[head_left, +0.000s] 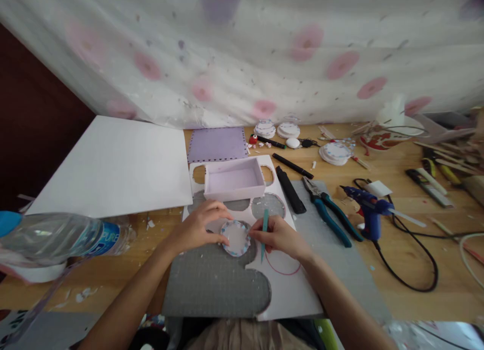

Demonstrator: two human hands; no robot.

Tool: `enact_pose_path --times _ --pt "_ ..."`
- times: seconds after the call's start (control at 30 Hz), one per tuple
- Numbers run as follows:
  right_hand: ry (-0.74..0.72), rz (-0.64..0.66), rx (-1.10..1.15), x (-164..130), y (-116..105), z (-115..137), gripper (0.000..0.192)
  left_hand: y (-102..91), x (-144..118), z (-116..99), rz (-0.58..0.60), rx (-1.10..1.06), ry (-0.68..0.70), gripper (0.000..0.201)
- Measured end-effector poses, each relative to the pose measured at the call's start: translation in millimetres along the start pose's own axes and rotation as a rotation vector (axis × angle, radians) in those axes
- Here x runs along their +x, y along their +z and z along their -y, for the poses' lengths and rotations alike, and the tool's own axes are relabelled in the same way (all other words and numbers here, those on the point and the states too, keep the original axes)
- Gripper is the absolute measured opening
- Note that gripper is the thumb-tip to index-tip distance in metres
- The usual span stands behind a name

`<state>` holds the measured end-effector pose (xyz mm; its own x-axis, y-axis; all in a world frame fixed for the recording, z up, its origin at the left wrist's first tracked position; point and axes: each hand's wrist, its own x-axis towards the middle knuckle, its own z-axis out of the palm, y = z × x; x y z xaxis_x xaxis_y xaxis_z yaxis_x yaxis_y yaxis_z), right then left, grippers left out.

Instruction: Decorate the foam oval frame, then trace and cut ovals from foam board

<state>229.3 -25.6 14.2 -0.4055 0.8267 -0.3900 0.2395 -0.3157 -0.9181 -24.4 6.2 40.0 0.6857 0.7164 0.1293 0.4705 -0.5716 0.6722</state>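
My left hand [207,225] grips the left edge of a white foam disc [237,238] between thumb and fingers. Small blue and pink pieces ring the disc's rim. At its right edge are the fingertips of my right hand [278,236], which is closed around a slim teal tool [263,234] with a pointed lower end; its exact kind is unclear. Under both hands lies a white foam board [293,289] with round cut-outs and a red circle drawn on it. The board rests on a grey cutting mat [212,284]. Behind the hands stands an open pale box [235,179].
Rightward lie a black marker [292,165], teal-handled pliers [329,211] and a blue glue gun [372,211] with its cord. Decorated discs [336,152] stand stacked at the back. Leftward are a large white board [121,168] and a water bottle [64,236] on its side.
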Motion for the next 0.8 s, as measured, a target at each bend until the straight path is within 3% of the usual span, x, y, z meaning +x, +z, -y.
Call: enact_pose_path --times 0.23,0.8 --pt "-0.036 -0.017 0.024 0.6 4.8 -0.7 0.023 7.9 2.6 -2.7 0.001 -0.027 0.0 0.046" --pt "0.042 -0.046 0.004 0.5 6.0 4.3 0.026 21.2 7.1 -5.4 -0.166 -0.051 0.033 0.032"
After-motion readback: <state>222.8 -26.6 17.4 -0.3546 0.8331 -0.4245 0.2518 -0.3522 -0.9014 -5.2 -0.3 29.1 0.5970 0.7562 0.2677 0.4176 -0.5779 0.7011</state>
